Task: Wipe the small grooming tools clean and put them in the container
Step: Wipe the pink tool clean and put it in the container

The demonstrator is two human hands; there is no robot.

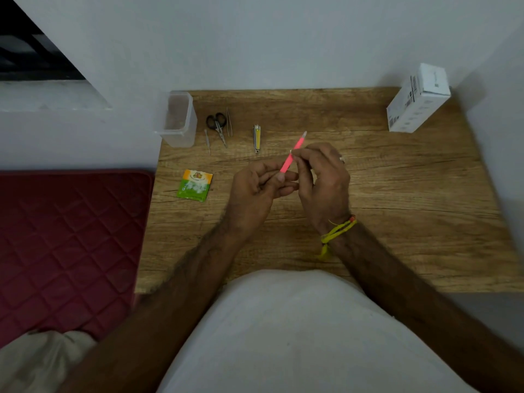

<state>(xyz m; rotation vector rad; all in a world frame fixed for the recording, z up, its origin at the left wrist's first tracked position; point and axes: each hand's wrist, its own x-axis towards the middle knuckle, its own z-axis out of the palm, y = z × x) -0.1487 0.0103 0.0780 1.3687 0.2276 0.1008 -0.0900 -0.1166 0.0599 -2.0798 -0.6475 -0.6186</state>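
Left hand [262,188] pinches the near end of a pink cuticle pusher [292,155]; right hand [321,177] grips its middle, above the wooden table [397,194].

The wooden table [368,194] lies bare across its right half and along the near edge, so a hand can pass there freely. At the far left corner stands the clear container [179,120], open at the top. Just right of it, scissors [217,124] and thin metal tools [207,140] lie close together, with narrow gaps between them. A nail clipper [257,138] lies apart. A green sachet [195,185] sits near the left edge, and a white box [418,99] fills the far right corner. Walls close the back and the right side.
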